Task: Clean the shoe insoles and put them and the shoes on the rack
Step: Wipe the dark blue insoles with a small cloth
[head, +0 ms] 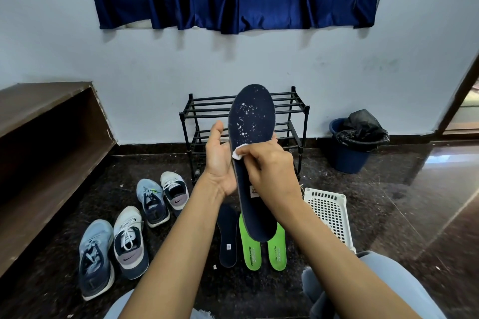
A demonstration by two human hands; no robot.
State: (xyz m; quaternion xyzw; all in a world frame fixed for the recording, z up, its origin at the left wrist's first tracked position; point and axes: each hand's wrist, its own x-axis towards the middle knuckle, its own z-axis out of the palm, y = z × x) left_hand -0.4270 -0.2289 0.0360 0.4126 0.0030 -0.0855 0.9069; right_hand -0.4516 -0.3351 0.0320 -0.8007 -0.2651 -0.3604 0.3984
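On dark glossy floor (388, 215), against pale wall (155, 72) — black rack (298, 109)

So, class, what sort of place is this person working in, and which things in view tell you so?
Most likely a home entryway or room corner: a black shoe rack against the wall, four sneakers on the dark polished floor, and a blue bin with a black liner nearby.
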